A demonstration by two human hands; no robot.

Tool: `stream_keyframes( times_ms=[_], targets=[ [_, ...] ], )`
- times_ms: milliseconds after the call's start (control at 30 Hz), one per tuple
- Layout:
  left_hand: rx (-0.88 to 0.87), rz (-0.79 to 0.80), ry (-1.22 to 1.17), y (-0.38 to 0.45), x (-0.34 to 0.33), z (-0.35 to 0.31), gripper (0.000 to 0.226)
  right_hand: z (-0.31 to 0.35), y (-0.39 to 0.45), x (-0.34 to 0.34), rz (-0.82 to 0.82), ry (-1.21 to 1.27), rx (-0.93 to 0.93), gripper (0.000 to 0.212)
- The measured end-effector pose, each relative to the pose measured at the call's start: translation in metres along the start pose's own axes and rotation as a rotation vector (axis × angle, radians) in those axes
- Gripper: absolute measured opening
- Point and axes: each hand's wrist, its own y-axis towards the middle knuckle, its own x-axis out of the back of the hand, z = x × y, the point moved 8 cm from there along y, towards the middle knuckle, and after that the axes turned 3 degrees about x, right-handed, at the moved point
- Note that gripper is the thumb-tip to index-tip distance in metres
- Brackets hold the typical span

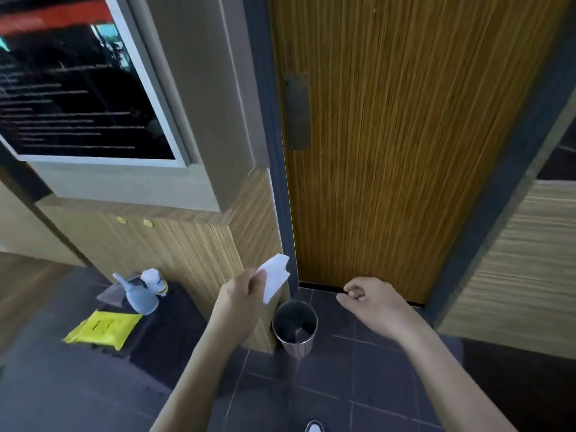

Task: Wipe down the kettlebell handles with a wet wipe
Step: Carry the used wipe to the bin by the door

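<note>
Forearms reaching out, wipe poised above the bin

Left hand [241,296] fingers [260,277] are pinching the white wet wipe [276,277] just above and left of the metal bin [294,328]; right hand [371,302] is hanging loosely curled, holding nothing. No kettlebell is showing, so wiping seems finished; next, judging by position, comes moving right and releasing.

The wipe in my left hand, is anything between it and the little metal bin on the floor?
Nothing visible: the wipe hangs above the open-topped bin, with only air between.
</note>
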Motion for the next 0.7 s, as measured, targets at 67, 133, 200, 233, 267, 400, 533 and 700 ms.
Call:
stream_keyframes(
  times_ms=[67, 133, 200, 233, 267, 400, 533, 700],
  targets=[
    [-0.016, 0.008, -0.005, 0.041, -0.003, 0.004, 0.041, 0.010, 0.039, -0.003, 0.003, -0.007, 0.001, 0.038],
    [-0.020, 0.015, -0.033, 0.076, -0.002, 0.007, 0.043, 0.022, 0.073, -0.006, -0.008, 0.000, 0.006, 0.036],
    [-0.026, 0.046, -0.019, 0.107, -0.007, 0.014, 0.043, 0.029, 0.101, -0.008, -0.010, 0.003, 0.004, 0.035],
    [-0.018, 0.065, -0.003, 0.121, -0.009, 0.020, 0.043, 0.031, 0.112, -0.009, -0.004, 0.000, -0.018, 0.036],
    [-0.019, 0.073, 0.009, 0.134, -0.012, 0.024, 0.043, 0.032, 0.121, -0.009, -0.004, 0.003, -0.036, 0.038],
    [-0.017, 0.137, 0.067, 0.190, -0.032, 0.040, 0.043, 0.026, 0.157, -0.004, -0.028, 0.006, -0.085, 0.046],
    [-0.161, 0.200, 0.100, 0.240, -0.063, 0.047, 0.037, 0.016, 0.192, -0.001, -0.087, 0.014, -0.160, 0.048],
    [-0.245, 0.274, 0.152, 0.290, -0.087, 0.055, 0.036, 0.011, 0.226, -0.006, -0.106, 0.040, -0.254, 0.048]
  ],
)
